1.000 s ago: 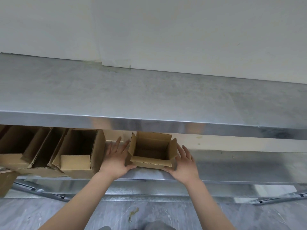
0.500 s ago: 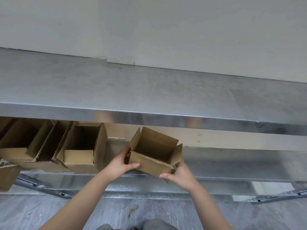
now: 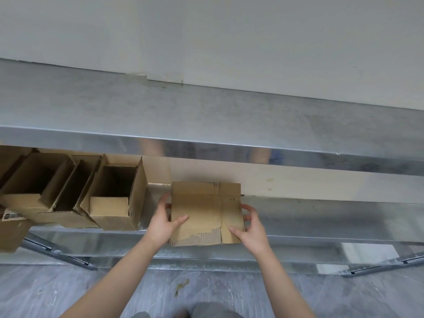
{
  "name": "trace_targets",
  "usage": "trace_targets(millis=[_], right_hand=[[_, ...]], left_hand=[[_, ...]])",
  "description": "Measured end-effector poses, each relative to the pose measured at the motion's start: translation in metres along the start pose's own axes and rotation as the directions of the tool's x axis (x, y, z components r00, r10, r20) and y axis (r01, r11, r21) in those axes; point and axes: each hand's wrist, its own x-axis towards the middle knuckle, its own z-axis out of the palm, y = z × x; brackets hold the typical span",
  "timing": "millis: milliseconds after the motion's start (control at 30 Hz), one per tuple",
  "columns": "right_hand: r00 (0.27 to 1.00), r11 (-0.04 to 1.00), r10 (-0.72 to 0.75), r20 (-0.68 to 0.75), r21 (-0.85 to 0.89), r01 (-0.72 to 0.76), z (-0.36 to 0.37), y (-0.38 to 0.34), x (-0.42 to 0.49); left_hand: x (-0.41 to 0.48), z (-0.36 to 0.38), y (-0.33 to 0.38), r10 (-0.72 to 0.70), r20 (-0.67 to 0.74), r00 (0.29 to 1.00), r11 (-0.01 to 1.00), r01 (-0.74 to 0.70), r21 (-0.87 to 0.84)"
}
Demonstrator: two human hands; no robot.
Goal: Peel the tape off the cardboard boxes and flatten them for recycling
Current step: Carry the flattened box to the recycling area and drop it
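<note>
We hold the small cardboard box point(image 3: 206, 212) with its closed bottom turned to us, in front of the lower shelf point(image 3: 332, 216), near the front edge. Our left hand point(image 3: 164, 222) and right hand point(image 3: 250, 228) grip its sides, thumbs on the face, fingers curled behind. The seam looks torn, so peeling may rip the paper layer, and the box may slip and knock the open boxes point(image 3: 114, 198) at the left.
</note>
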Motion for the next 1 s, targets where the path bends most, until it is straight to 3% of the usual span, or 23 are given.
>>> trace_targets(millis=[300,433,500,667,733,833,900,1000], right_hand=[[0.998,0.949,0.058,0.008,-0.310,-0.053,0.020,0.010,0.002],[1.000,0.763,-0.001,-0.024,-0.646,-0.014,0.022,0.008,0.002],[1.000,0.691,-0.029,-0.001,-0.722,0.019,0.021,0.003,0.006],[0.962,0.650,-0.202,0.183,-0.710,0.272,0.048,-0.010,0.010],[0.956,0.682,-0.211,0.203,-0.670,0.293,0.062,0.003,0.016],[0.949,0.672,-0.230,0.217,-0.670,0.316,0.061,0.005,0.016],[0.936,0.662,-0.287,0.206,-0.663,0.349,0.049,0.001,0.016],[0.954,0.674,-0.226,0.198,-0.675,0.300,0.032,0.010,0.019]], left_hand=[[0.011,0.025,-0.020,-0.018,0.093,0.995,0.893,-0.026,0.450],[0.017,0.030,-0.022,0.015,0.069,0.998,0.711,-0.059,0.700],[0.019,0.035,-0.015,0.063,0.077,0.995,0.643,-0.099,0.760],[0.018,0.056,-0.008,0.255,0.324,0.911,0.588,-0.412,0.696],[0.024,0.061,-0.023,0.139,0.373,0.917,0.607,-0.376,0.700],[0.022,0.057,-0.020,0.195,0.361,0.912,0.586,-0.403,0.703],[0.025,0.046,-0.018,0.179,0.362,0.915,0.629,-0.390,0.673],[0.031,0.023,-0.033,0.212,0.315,0.925,0.634,-0.375,0.676]])
